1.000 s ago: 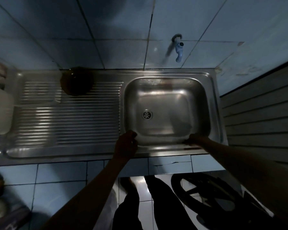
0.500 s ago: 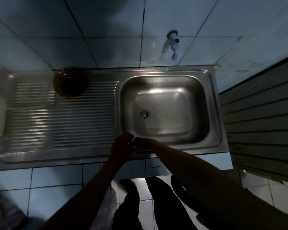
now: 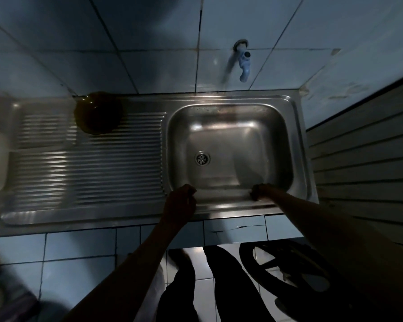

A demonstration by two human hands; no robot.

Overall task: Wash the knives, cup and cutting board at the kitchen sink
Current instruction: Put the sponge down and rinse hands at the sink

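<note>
Kitchen — steel sink (image 3: 298,145), tiled wall (image 3: 149,43)

Two bare forearms are seen, with no sleeves, watch or bands visible on them up to the lower edge of the view. The left hand (image 3: 180,202) and the right hand (image 3: 260,191) are ungloved, and no rings can be made out in the dim light. Below the arms, the legs (image 3: 209,287) are clothed in dark, loose-looking trousers, shown only as near-black shapes; fabric detail, seams and pattern cannot be told. Footwear is lost in shadow and cannot be made out.
</note>
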